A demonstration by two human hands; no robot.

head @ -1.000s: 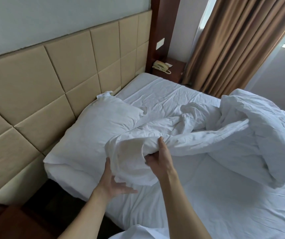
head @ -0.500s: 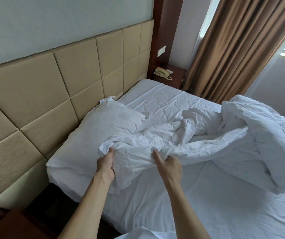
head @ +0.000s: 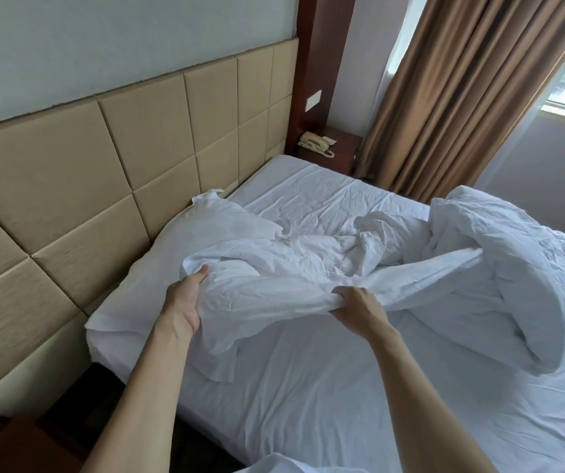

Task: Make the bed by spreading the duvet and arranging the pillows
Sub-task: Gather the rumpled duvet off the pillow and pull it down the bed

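A crumpled white duvet (head: 479,268) lies bunched across the bed, piled high at the right. My left hand (head: 185,295) grips its near edge at the left, thumb on top of the cloth. My right hand (head: 359,305) is closed on the same edge further right, and the cloth stretches between them. One white pillow (head: 178,254) lies against the headboard, its near half covered by the duvet end. The white bed sheet (head: 308,387) is bare in front of my hands.
A padded beige headboard (head: 103,172) runs along the left. A dark bedside table (head: 339,148) with a cream telephone (head: 315,143) stands at the far corner. Brown curtains (head: 462,80) hang by the window. Another dark wooden table corner (head: 8,445) is at the lower left.
My hands have moved apart along the duvet edge, the right one sliding right, and the bunched end has been spread flatter over the pillow.
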